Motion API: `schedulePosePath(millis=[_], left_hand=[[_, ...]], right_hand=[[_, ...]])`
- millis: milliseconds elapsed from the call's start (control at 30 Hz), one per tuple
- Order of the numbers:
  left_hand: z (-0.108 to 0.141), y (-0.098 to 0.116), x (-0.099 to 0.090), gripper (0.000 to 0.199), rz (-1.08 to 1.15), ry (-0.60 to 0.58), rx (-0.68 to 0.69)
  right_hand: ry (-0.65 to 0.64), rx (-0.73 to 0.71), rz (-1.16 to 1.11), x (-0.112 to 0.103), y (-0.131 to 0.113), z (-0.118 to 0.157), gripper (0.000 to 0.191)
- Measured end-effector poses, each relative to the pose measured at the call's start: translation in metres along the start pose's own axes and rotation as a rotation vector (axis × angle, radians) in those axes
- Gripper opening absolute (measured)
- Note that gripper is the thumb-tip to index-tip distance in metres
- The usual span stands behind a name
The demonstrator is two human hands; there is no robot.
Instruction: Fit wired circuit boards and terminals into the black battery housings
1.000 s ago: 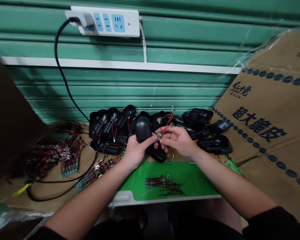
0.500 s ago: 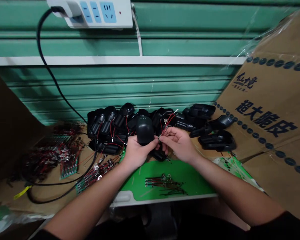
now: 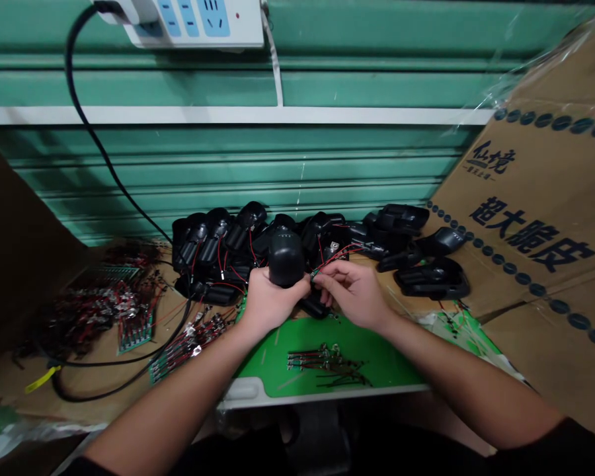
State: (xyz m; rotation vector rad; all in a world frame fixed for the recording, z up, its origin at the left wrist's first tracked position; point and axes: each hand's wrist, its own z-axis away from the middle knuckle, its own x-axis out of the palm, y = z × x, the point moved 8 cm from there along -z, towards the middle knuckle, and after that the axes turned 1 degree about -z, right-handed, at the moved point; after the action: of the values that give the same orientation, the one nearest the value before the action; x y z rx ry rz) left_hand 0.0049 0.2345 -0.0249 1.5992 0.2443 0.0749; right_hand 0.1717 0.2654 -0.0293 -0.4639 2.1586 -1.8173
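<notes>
My left hand is wrapped round a black plastic housing that stands upright above the green mat. Its thumb points toward my other hand. Just to the right, my right hand pinches a small part with red wires between thumb and fingertips, close against the left thumb. The wires run up and to the right from the pinch. Exactly where the part meets the housing is hidden by my fingers. A small bundle of wired strips lies on the mat below my hands.
Black housings with red wires crowd the back, and more lie at the right. Wired circuit boards pile up at the left beside a black cable. A cardboard box bounds the right side; a power strip hangs above.
The red wires at my right hand have swung down and to the right. My right fingers have shifted slightly, still close to my left thumb. The view has moved a little.
</notes>
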Motion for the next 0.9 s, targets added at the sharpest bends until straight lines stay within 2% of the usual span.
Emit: schedulePosePath(millis=[100, 233, 400, 567, 733, 900], left_hand=[[0.000, 0.003, 0.003, 0.024, 0.012, -0.047, 0.003], [0.001, 0.003, 0.002, 0.021, 0.039, -0.036, 0.010], [0.002, 0.000, 0.003, 0.021, 0.105, -0.020, -0.006], [0.003, 0.009, -0.001, 0.024, 0.132, 0.015, 0.049], [0.001, 0.014, -0.005, 0.024, 0.200, 0.044, 0.088], [-0.001, 0.013, -0.009, 0.026, 0.215, 0.068, 0.080]], right_hand=[[-0.017, -0.031, 0.044, 0.002, -0.003, 0.001, 0.053], [-0.052, -0.121, 0.182, 0.002, -0.011, 0.004, 0.045], [-0.020, -0.274, 0.398, 0.001, -0.021, 0.008, 0.044], [0.006, -0.275, 0.391, 0.002, -0.030, 0.009, 0.036], [-0.037, -0.306, 0.434, 0.001, -0.038, 0.010, 0.036], [0.018, -0.353, 0.522, -0.008, -0.044, 0.010, 0.037]])
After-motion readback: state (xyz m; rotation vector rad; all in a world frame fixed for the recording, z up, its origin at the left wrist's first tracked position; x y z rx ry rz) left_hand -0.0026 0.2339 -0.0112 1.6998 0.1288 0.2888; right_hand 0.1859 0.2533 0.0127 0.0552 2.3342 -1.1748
